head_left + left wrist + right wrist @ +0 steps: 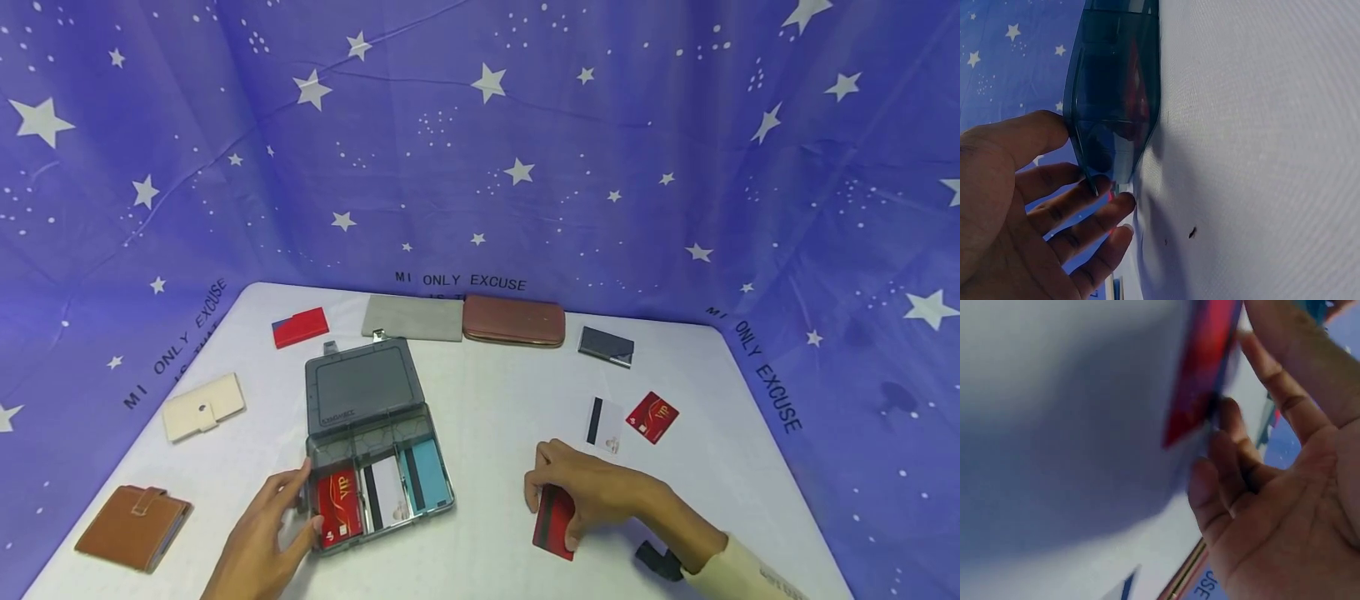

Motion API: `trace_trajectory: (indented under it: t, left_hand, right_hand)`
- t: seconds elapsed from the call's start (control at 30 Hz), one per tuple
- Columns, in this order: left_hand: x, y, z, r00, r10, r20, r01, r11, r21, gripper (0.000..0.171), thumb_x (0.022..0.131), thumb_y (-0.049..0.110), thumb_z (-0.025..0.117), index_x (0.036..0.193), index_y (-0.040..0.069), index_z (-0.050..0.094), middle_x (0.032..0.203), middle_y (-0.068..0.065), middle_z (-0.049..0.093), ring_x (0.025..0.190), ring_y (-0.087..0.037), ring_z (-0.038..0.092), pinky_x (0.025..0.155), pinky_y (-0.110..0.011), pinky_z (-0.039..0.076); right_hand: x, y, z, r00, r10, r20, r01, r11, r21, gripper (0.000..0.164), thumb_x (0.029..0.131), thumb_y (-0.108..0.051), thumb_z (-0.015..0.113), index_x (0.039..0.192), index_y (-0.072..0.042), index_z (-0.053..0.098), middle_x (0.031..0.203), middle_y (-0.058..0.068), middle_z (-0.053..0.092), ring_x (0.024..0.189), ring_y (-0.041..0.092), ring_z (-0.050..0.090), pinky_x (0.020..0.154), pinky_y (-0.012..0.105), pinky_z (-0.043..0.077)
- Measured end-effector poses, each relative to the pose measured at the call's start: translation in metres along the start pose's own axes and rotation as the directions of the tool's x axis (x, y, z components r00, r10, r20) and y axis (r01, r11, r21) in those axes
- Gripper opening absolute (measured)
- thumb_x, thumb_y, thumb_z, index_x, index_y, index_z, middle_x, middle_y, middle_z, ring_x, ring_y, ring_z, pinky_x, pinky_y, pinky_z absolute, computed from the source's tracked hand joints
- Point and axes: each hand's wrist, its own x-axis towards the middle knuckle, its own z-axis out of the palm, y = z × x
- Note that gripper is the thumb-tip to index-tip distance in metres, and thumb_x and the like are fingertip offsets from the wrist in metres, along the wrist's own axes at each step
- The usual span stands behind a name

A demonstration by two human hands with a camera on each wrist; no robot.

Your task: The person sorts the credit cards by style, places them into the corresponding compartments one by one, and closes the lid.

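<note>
The right hand [588,482] pinches a red card [553,521]. The left hand [262,527], fingers apart, touches the box [363,385] beside them.

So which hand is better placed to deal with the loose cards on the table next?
Probably the right hand: it holds a red card, and the loose white card and loose VIP card lie just beyond it. The left hand is farther off, at the edge of the box.

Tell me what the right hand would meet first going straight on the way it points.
Probably the open box, since the right hand, holding a red card, points leftward toward it; height is hard to judge, so it might pass above.
</note>
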Motion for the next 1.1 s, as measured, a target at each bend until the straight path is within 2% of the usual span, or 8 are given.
trace_trajectory:
  t: [0.23, 0.33, 0.47, 0.53, 0.67, 0.77, 0.9, 1.1]
  left_hand:
    - [-0.001, 0.001, 0.001, 1.0, 0.018, -0.02, -0.018, 1.0, -0.004, 0.077, 0.081, 0.019, 0.082, 0.149, 0.012, 0.047, 0.129, -0.004, 0.057, 0.095, -0.014, 0.058, 0.067, -0.026, 0.049]
    - [-0.001, 0.002, 0.001, 1.0, 0.017, -0.02, -0.017, 1.0, -0.002, 0.077, 0.081, 0.021, 0.082, 0.149, 0.012, 0.047, 0.129, -0.003, 0.057, 0.094, -0.013, 0.057, 0.067, -0.026, 0.049]
    - [-0.001, 0.004, 0.0, 1.0, 0.016, -0.017, -0.016, 1.0, -0.003, 0.077, 0.081, 0.022, 0.082, 0.149, 0.012, 0.047, 0.129, -0.004, 0.058, 0.095, -0.013, 0.058, 0.067, -0.027, 0.049]
    - [0.0, 0.004, 0.0, 1.0, 0.015, -0.012, -0.015, 1.0, 0.003, 0.076, 0.082, 0.022, 0.082, 0.149, 0.011, 0.047, 0.129, -0.004, 0.057, 0.095, -0.013, 0.058, 0.068, -0.028, 0.049]
    - [-0.001, 0.004, -0.001, 1.0, 0.004, 0.003, -0.004, 1.0, 0.01, 0.077, 0.082, 0.022, 0.081, 0.15, 0.011, 0.046, 0.13, -0.005, 0.057, 0.096, -0.014, 0.057, 0.069, -0.029, 0.05]
    - [-0.001, 0.004, -0.002, 1.0, -0.009, 0.015, 0.009, 1.0, 0.012, 0.077, 0.083, 0.023, 0.08, 0.15, 0.012, 0.045, 0.131, -0.005, 0.056, 0.097, -0.014, 0.057, 0.07, -0.029, 0.051]
    - [0.0, 0.004, -0.003, 0.999, -0.031, 0.038, 0.03, 1.0, 0.008, 0.077, 0.085, 0.025, 0.079, 0.152, 0.014, 0.043, 0.133, -0.005, 0.055, 0.098, -0.015, 0.057, 0.071, -0.031, 0.052]
    - [0.0, 0.004, -0.003, 0.998, -0.044, 0.053, 0.044, 0.999, 0.007, 0.077, 0.085, 0.025, 0.079, 0.152, 0.014, 0.042, 0.134, -0.006, 0.054, 0.1, -0.017, 0.058, 0.073, -0.035, 0.052]
  right_hand:
    - [0.007, 0.001, 0.009, 0.998, 0.012, -0.066, -0.017, 0.997, -0.073, 0.041, 0.059, -0.029, 0.094, 0.083, -0.031, 0.06, 0.09, -0.01, 0.05, 0.089, 0.004, 0.044, 0.074, 0.02, 0.04]
    - [0.013, 0.0, 0.009, 0.994, 0.047, -0.098, -0.047, 0.999, -0.002, 0.031, 0.071, -0.03, 0.088, 0.082, -0.028, 0.059, 0.081, -0.011, 0.053, 0.081, 0.004, 0.049, 0.071, 0.021, 0.041]
    - [0.027, -0.006, 0.008, 0.987, 0.029, -0.161, -0.002, 0.986, 0.164, 0.016, 0.087, -0.025, 0.077, 0.09, -0.026, 0.061, 0.074, -0.009, 0.055, 0.071, 0.005, 0.052, 0.066, 0.02, 0.044]
    - [0.035, -0.013, 0.008, 0.981, 0.004, -0.195, 0.046, 0.967, 0.253, 0.015, 0.092, -0.021, 0.072, 0.102, -0.027, 0.062, 0.074, -0.006, 0.056, 0.066, 0.006, 0.052, 0.06, 0.02, 0.045]
    - [0.055, -0.035, 0.009, 0.963, -0.028, -0.268, 0.139, 0.905, 0.402, 0.03, 0.096, -0.015, 0.067, 0.122, -0.027, 0.059, 0.077, 0.002, 0.059, 0.058, 0.009, 0.053, 0.053, 0.022, 0.045]
    - [0.073, -0.055, 0.011, 0.952, -0.026, -0.304, 0.179, 0.855, 0.487, 0.032, 0.095, -0.012, 0.067, 0.125, -0.021, 0.06, 0.076, 0.007, 0.061, 0.055, 0.011, 0.053, 0.05, 0.022, 0.045]
    - [0.1, -0.077, 0.019, 0.953, -0.021, -0.302, 0.188, 0.821, 0.539, 0.031, 0.094, -0.012, 0.068, 0.124, -0.015, 0.062, 0.076, 0.006, 0.064, 0.057, 0.012, 0.055, 0.052, 0.023, 0.048]
    - [0.14, -0.103, 0.036, 0.952, -0.074, -0.297, 0.216, 0.849, 0.481, 0.029, 0.095, -0.013, 0.068, 0.124, -0.015, 0.062, 0.077, 0.0, 0.066, 0.058, 0.006, 0.057, 0.057, 0.021, 0.052]
